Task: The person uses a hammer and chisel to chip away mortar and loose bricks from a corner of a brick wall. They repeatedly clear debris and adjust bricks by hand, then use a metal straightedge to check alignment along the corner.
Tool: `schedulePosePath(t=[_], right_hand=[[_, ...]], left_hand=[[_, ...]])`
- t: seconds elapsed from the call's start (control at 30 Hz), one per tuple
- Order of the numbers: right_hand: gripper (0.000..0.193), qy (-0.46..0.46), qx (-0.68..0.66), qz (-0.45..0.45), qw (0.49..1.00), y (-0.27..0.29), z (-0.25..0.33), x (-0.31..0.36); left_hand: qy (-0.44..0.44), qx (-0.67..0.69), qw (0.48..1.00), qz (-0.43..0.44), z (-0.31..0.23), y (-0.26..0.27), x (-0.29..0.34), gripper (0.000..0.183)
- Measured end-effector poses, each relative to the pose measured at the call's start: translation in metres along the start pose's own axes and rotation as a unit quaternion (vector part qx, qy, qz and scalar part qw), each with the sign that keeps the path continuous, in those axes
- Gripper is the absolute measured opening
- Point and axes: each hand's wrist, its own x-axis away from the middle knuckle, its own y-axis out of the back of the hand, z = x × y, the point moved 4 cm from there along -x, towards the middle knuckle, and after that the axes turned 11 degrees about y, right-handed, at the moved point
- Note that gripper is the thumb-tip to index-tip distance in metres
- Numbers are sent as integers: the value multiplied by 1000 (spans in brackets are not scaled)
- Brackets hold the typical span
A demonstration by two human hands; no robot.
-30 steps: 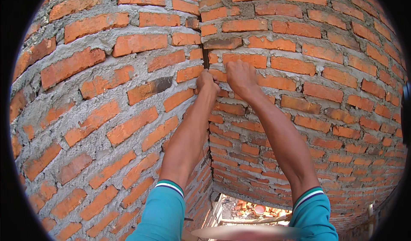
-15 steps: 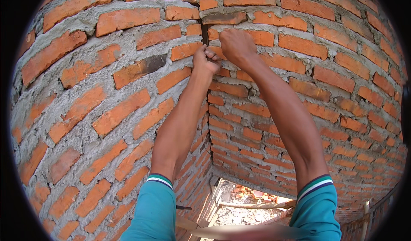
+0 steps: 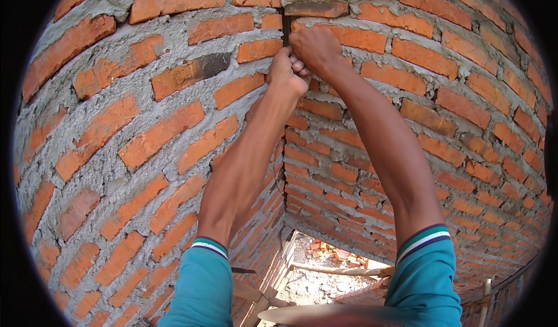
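Both arms reach up into the inner corner where two rough brick walls meet. My left hand is curled closed close to the corner, its fingertips pressed together; what they hold, if anything, is hidden. Right beside it, slightly higher, my right hand is closed in a fist against the right wall, and its grip is hidden too. A dark vertical gap runs up the corner just above the hands. Below them a thin dark cord or wire hangs along the corner; its upper end is out of sight behind my left arm.
Brick walls with grey mortar rise on the left and right. Far below lies ground with broken bricks, crossed by a wooden pole. A blurred pale shape lies at the lower edge.
My hands have come closer together at the corner and now touch or overlap. The view has shifted slightly, so the wall sits a little higher in the picture.
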Motion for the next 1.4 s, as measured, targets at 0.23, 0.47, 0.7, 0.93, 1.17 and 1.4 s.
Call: schedulePosePath(t=[0.23,0.47,0.7,0.93,1.17,1.4], right_hand=[[20,-68,-36,-28,997,4,-25,-12],[15,-64,-55,-18,996,7,-16,-25],[16,-53,-42,-26,997,21,-22,-18],[24,-99,-63,46,992,18,-16,-29],[29,-156,-91,90,979,13,-17,-43],[27,-190,-146,69,969,-1,-21,-51]], left_hand=[[-34,-131,990,-50,-10,6,15,22],[-62,-25,998,-10,3,22,17,22],[-32,-87,995,-22,-7,31,18,19],[-31,-132,988,-69,14,33,19,20],[-43,-31,998,-23,1,37,24,22],[-24,-31,999,-10,12,34,22,24]])
